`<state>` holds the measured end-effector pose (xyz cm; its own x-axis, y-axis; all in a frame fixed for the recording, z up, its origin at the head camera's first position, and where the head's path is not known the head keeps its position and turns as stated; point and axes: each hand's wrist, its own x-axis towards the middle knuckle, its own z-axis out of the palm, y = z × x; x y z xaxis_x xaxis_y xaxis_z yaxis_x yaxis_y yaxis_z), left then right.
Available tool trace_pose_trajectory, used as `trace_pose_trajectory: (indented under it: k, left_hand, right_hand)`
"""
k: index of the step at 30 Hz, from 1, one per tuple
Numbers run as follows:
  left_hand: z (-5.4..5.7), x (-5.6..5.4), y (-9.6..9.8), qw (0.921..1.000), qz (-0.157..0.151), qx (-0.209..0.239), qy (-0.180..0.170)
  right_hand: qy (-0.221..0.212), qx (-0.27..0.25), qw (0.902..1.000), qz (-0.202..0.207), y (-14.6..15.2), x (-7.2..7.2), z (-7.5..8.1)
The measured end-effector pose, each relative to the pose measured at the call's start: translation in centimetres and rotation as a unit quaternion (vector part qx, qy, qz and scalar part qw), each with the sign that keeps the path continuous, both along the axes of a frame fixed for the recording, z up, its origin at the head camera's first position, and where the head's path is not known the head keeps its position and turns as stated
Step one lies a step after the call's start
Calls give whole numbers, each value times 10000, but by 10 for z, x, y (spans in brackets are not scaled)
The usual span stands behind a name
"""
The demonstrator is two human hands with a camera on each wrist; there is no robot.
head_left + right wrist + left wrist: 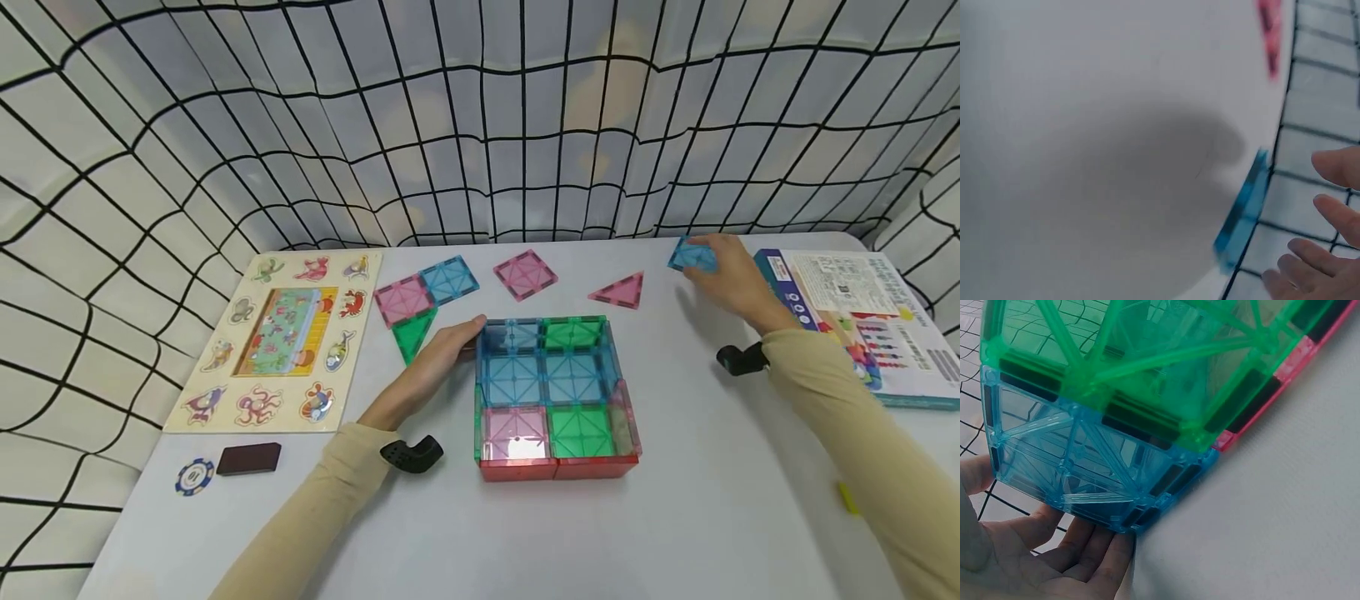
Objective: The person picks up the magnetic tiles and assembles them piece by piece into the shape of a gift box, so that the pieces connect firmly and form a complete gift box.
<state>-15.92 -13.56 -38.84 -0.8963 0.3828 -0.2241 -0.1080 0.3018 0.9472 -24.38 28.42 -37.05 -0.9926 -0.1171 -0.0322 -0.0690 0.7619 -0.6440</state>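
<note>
The left hand [429, 360] touches the far-left corner of the box of magnetic tiles [519, 472], its thumb and fingers spread apart, while the box sits mid-table. Over by the table's far edge, the right hand [731, 275] is at a blue tile [688, 255] (its fingers stand parted and off the tile in the right wrist view). A pink triangle [624, 291] lies to that tile's left; a printed package [870, 317] lies to its right.
</note>
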Motion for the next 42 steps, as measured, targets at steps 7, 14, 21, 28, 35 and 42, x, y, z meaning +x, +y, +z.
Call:
trace_pose_trajectory:
  k: [7,14,21,28,35,42]
  left_hand:
    - [-1,1,2,10000,5,45,1]
    - [-1,0,1,10000,-43,40,27]
    - [0,1,3,10000,-17,71,66]
    - [-4,1,1,9999,6,148,62]
    - [-7,1,-3,9995,-107,274,90]
    - [-5,0,-1,9995,-113,273,75]
  right_hand:
    - [-988,975,9899,274,19,-22,-12]
    - [-828,1145,9899,135,19,-27,-12]
    - [-431,1399,9889,-266,18,-20,-13]
    - [-945,1330,9839,-725,15,-9,-12]
    - [-714,642,9895,-1084,11,4,-13]
    - [604,-266,9935,-929,9,35,5]
